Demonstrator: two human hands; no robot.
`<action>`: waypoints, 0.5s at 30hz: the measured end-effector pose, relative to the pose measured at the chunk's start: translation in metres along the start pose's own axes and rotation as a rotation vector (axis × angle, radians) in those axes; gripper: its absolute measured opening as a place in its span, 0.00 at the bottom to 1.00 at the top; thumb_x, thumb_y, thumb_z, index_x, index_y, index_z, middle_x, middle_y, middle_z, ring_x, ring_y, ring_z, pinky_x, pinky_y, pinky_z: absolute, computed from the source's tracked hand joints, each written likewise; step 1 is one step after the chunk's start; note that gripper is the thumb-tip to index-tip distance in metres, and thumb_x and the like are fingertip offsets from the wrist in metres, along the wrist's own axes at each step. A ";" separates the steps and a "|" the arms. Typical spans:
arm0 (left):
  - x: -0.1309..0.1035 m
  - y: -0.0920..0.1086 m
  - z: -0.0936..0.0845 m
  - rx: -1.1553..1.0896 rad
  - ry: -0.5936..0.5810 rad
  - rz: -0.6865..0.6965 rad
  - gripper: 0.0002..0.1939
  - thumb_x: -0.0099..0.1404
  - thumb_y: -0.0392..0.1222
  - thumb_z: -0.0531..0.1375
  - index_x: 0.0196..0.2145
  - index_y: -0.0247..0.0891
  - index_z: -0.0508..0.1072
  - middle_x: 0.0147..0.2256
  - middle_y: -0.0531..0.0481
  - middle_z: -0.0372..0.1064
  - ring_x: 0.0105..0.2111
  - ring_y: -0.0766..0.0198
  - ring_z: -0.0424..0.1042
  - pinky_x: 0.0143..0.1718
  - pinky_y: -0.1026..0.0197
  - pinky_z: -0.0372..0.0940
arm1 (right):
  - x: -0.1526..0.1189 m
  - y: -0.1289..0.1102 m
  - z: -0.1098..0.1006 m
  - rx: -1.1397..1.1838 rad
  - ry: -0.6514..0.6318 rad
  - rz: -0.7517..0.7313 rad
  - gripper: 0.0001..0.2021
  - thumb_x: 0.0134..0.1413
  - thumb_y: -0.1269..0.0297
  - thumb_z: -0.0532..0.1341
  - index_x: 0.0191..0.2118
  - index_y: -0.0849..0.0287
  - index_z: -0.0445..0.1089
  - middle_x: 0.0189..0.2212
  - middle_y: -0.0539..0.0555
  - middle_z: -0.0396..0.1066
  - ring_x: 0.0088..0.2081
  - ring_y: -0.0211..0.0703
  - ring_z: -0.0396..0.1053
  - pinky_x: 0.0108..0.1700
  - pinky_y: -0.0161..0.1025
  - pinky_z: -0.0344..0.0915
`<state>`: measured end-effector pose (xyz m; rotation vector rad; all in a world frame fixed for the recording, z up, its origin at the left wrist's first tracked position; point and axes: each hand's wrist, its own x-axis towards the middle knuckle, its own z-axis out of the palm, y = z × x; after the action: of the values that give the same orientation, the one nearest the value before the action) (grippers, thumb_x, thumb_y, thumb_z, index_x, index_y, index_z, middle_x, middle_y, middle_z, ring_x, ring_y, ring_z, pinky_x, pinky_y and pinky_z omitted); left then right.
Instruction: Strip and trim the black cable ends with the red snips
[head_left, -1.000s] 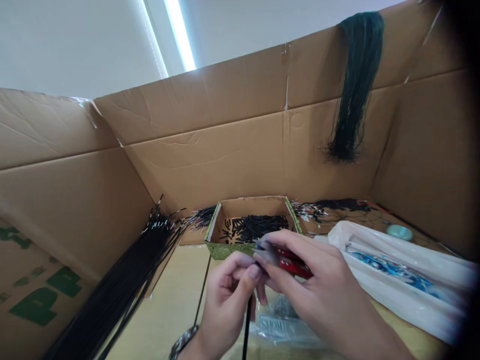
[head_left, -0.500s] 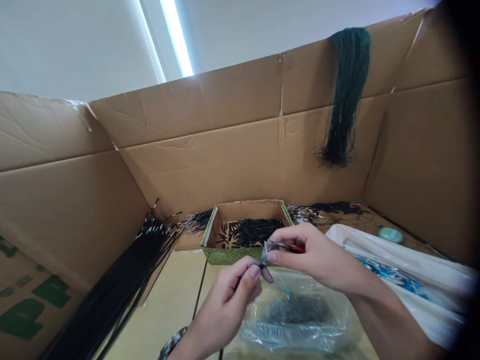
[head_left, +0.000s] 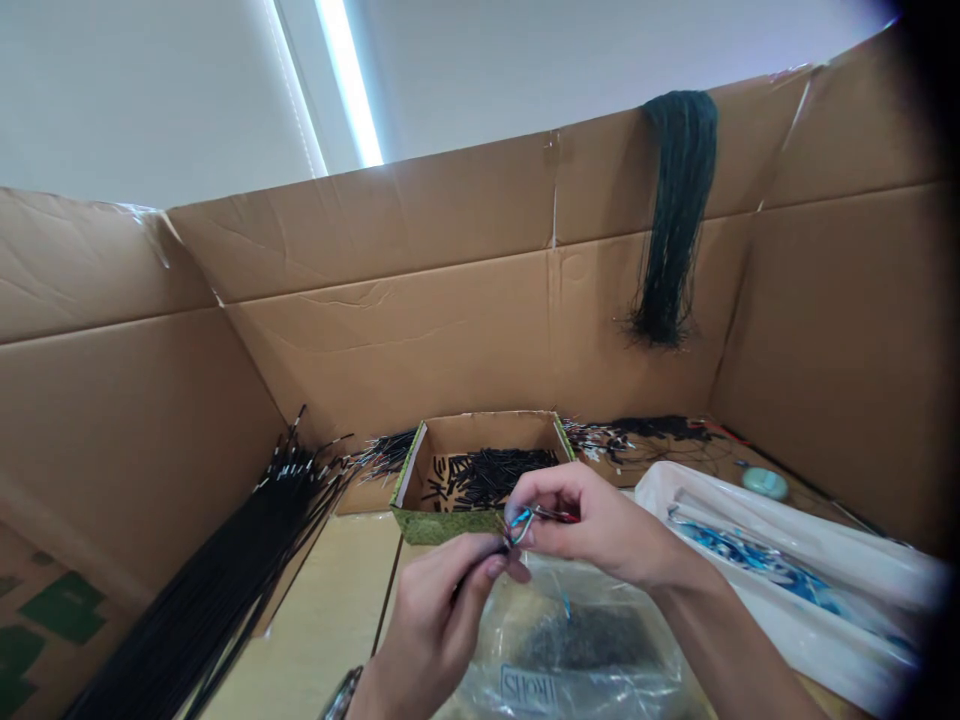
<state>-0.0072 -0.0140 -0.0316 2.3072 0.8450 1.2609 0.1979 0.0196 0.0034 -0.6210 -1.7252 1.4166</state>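
Note:
In the head view, my left hand (head_left: pixel 446 590) is closed in a pinch on the end of a thin black cable, mostly hidden by the fingers. Thin blue and white wires (head_left: pixel 522 518) stick out of that end, between both hands' fingertips. My right hand (head_left: pixel 600 520) is closed, with thumb and forefinger at these wires. A slim red-and-metal piece (head_left: pixel 559 515) also lies in its grip, too small and covered to name. Just behind the hands stands a green-edged box (head_left: pixel 442 527) holding many short black tubes (head_left: pixel 502 472). Below them lies a clear plastic bag (head_left: pixel 592 685) with dark contents.
A long bundle of black cables (head_left: pixel 202 570) runs along the left. At right, a white tray (head_left: pixel 795 640) holds blue and white pieces (head_left: pixel 757 565). Dark green strands (head_left: pixel 679 210) hang over the cardboard wall (head_left: pixel 420 330). A pale green round object (head_left: pixel 765 483) sits behind the tray.
The wires at the cable end now look bent and spread, where they stood upright before. My right hand has moved slightly left and down. The whole view has shifted a little.

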 end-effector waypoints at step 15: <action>-0.003 0.013 0.015 -1.038 0.021 -0.355 0.20 0.73 0.57 0.54 0.31 0.38 0.67 0.15 0.59 0.60 0.12 0.76 0.41 0.12 0.74 0.40 | 0.010 0.006 0.031 -0.324 0.284 -0.085 0.01 0.53 0.69 0.62 0.33 0.58 0.71 0.22 0.44 0.61 0.25 0.36 0.57 0.28 0.34 0.54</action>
<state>0.0086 -0.0259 -0.0337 1.2588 0.4007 1.1577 0.1660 0.0112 -0.0010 -0.8680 -1.7375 0.9448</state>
